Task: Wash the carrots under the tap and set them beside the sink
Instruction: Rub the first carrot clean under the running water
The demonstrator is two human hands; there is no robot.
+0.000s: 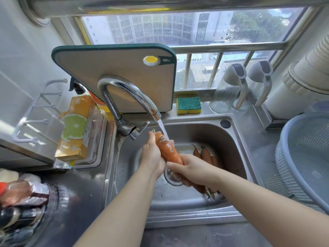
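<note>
both hands (154, 155) grip carrot (169, 150) — tap (128, 97) running

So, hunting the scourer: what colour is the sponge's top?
Green top on a yellow sponge; head view.

A green-rimmed cutting board (124, 75) leans upright at the worktop's back edge. Just right of it lies a yellow-and-green sponge (189, 105), then two glass dispenser bottles (228, 91) side by side toward the back right corner. A grey mesh colander (306, 148) sits at the right edge. An orange box (76, 129) with a lime picture stands at the left edge, below a white wall hook rack (35, 111).
</note>
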